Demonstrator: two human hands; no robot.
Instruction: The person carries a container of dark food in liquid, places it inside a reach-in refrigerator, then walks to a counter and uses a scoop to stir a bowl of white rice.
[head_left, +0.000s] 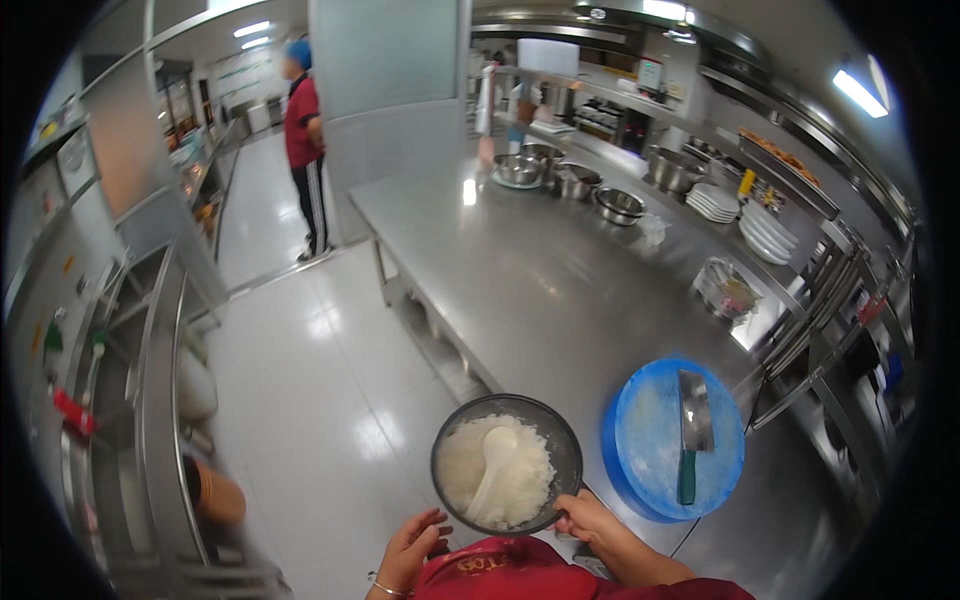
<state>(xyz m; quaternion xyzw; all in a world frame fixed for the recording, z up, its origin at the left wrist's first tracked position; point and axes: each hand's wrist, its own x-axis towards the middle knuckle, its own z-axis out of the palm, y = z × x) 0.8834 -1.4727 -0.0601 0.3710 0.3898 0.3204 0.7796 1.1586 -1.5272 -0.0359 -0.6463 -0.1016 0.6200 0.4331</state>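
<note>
A dark rice-cooker inner pot (571, 457) of cooked white rice (534, 469) is in front of my body, beside the near end of the steel worktable. A white rice paddle (495, 457) lies on the rice with its handle towards me. My right hand (586, 514) grips the pot's near right rim. My left hand (414, 544) is by the near left side of the pot, fingers apart and holding nothing; whether its fingertips touch the wall cannot be told. To the right, a cleaver (696, 420) with a green handle rests on a round blue chopping block (652, 450).
The steel worktable (525, 277) extends away from me. Steel bowls (517, 171), stacked white plates (712, 202) and a plastic-covered bowl (726, 289) line its right side. Steel sinks (154, 360) run along the left. A person (304, 135) in a blue cap stands near the doorway.
</note>
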